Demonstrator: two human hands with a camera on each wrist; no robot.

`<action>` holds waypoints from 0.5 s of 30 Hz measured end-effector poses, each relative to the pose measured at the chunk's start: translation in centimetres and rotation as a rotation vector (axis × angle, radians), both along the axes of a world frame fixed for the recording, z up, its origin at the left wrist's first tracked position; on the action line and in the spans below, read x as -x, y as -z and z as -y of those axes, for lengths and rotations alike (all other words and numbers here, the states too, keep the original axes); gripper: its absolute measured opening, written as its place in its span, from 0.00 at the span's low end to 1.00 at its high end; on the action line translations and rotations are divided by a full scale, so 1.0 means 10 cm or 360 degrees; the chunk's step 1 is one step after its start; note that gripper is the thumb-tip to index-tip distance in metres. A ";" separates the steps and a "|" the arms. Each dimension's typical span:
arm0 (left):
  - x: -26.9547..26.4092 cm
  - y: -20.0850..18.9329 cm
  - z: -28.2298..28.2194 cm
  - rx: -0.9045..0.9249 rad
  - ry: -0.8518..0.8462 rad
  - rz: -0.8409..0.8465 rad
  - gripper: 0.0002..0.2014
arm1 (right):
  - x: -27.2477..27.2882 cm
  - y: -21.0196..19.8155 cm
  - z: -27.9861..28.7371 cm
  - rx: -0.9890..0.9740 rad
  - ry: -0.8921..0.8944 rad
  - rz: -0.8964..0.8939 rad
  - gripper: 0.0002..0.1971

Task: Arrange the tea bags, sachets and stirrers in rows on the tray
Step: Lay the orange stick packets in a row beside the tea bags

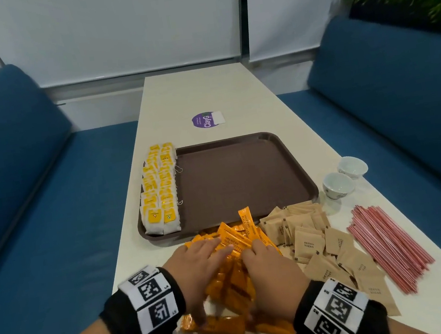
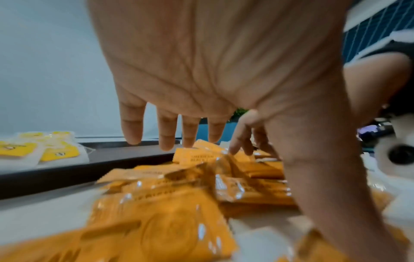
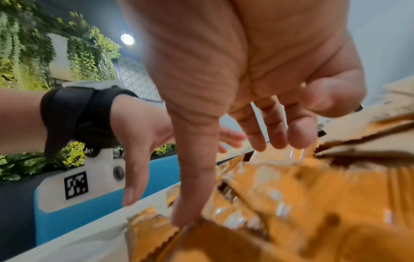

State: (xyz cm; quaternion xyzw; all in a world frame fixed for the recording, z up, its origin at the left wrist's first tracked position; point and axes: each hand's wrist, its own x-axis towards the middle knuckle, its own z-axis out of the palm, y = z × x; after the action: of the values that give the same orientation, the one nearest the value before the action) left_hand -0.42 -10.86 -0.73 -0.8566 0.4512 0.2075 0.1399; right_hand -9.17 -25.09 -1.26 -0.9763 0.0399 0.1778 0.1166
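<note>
Head view looks down the tabletop point(image 1: 192, 92) from above, both wrist views sit close over the same sachets point(image 1: 229, 286).

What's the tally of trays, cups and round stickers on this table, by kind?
Brown tray: 1
White cups: 2
Purple round sticker: 1
Total: 4

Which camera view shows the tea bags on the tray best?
The head view: both rows of tea bags show whole along the tray's left side. The left wrist view catches only a few, blurred; the right wrist view shows none.
</note>
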 end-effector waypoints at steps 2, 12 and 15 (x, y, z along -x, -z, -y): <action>0.04 0.06 -0.01 -0.0104 0.0022 -0.0028 0.64 | 0.00 0.00 0.03 0.0037 -0.0031 -0.0126 0.44; 0.01 0.21 0.12 0.0144 -0.0092 0.0072 0.50 | -0.06 0.11 -0.01 -0.0196 0.0132 -0.0089 0.35; 0.00 0.21 0.19 0.0213 -0.0145 0.0061 0.46 | -0.06 0.10 -0.01 -0.0292 0.0176 -0.0061 0.31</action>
State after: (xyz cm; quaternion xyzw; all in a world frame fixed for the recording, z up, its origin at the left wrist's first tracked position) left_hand -0.43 -12.75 -2.88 -0.8875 0.4219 0.1666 0.0813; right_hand -8.61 -25.02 -2.25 -0.9543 0.0795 0.1926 0.2144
